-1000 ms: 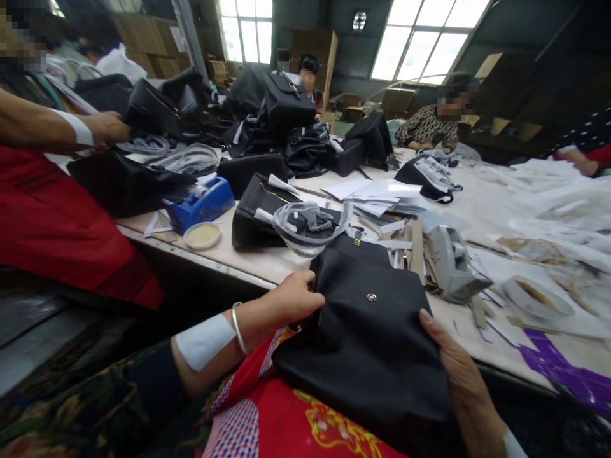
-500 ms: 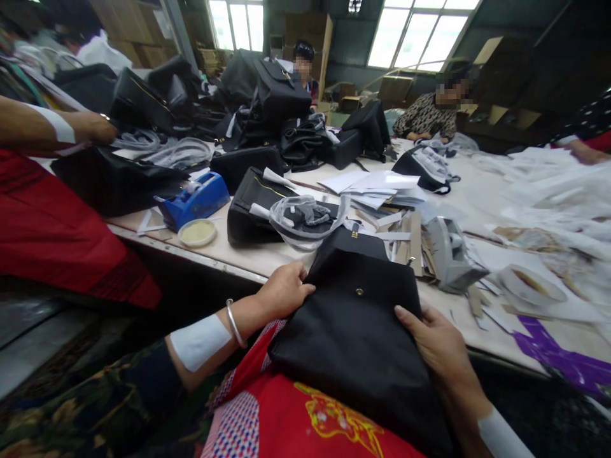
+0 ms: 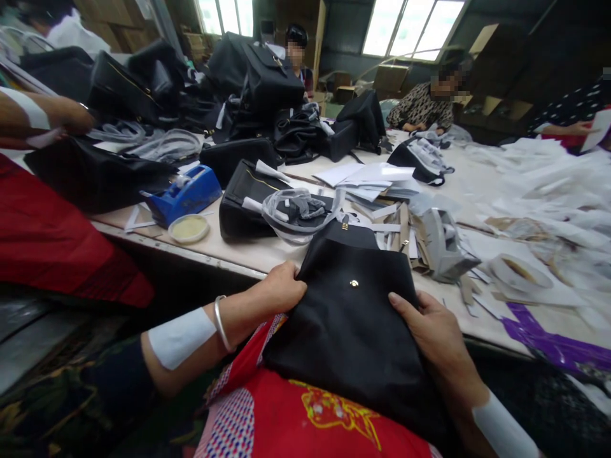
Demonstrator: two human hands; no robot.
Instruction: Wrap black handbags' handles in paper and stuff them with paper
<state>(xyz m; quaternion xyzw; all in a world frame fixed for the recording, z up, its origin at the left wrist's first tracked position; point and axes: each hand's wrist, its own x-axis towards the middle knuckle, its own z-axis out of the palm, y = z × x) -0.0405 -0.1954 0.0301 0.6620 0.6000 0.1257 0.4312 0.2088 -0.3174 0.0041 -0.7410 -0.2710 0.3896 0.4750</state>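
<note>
A black leather-like bag (image 3: 353, 337) with a small gold fitting on its front rests against my red apron (image 3: 277, 407), its upper end reaching over the table edge. My left hand (image 3: 282, 287) is closed on the bag's left edge, thumb toward the front. On the opposite edge, my right hand (image 3: 432, 324) grips with the thumb on the front face and the fingers partly hidden behind. The bag's open flap (image 3: 344, 236), with a gold clasp, lies on the table beyond. Just past my left hand stands another black bag (image 3: 233, 210) with clear-wrapped straps (image 3: 305, 216) on it.
A blue tape dispenser (image 3: 184, 194) and a round lid (image 3: 188, 228) sit at the left. To the right are a grey tape dispenser (image 3: 446, 245), a tape roll (image 3: 520, 275) and purple plastic (image 3: 554, 343). White papers (image 3: 367, 175) lie mid-table. Co-workers stand around the table.
My view has shifted slightly, so the table's things appear further left and higher. Both hands keep their hold on the bag, whose gold fitting now catches more light. A co-worker at far right now holds something white.
</note>
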